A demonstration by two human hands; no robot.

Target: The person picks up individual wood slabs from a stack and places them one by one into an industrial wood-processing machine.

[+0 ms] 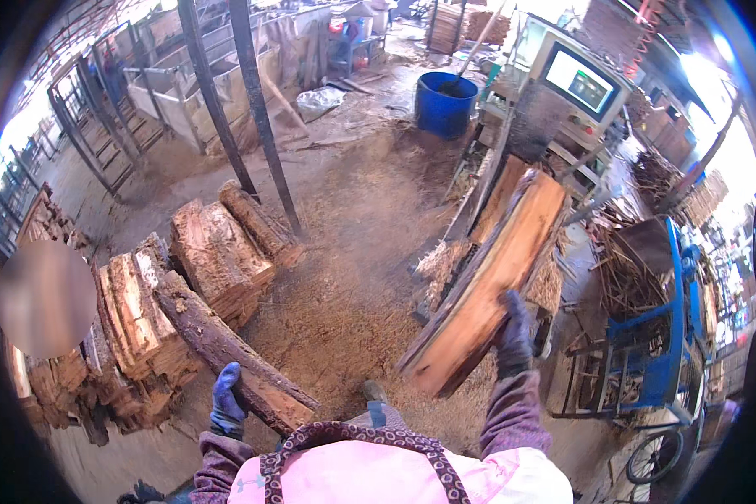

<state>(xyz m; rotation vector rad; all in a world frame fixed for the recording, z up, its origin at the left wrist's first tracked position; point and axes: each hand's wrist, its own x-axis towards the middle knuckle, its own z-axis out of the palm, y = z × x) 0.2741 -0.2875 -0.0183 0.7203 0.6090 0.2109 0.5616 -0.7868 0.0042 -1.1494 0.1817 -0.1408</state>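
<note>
My left hand [228,401], in a blue-purple glove, grips the near end of a long bark-covered wood slab [218,340]. The slab slants from beside the left stack toward my waist. On the right, a wide plank [487,281] has a smooth orange-brown face and dark bark along its left edge. My gloved right hand [513,329] is closed on the plank's right edge; its fingers partly hide behind the wood. The plank's far end lies by the machine [554,101], and its near end points toward me.
Rough slabs [139,311] are stacked at left, with more [218,252] just beyond. Two dark posts [260,118] rise behind them. Sawdust [336,286] covers the floor. A blue barrel [445,105] stands far ahead. A blue-framed cart [655,336] holding wood scraps stands right.
</note>
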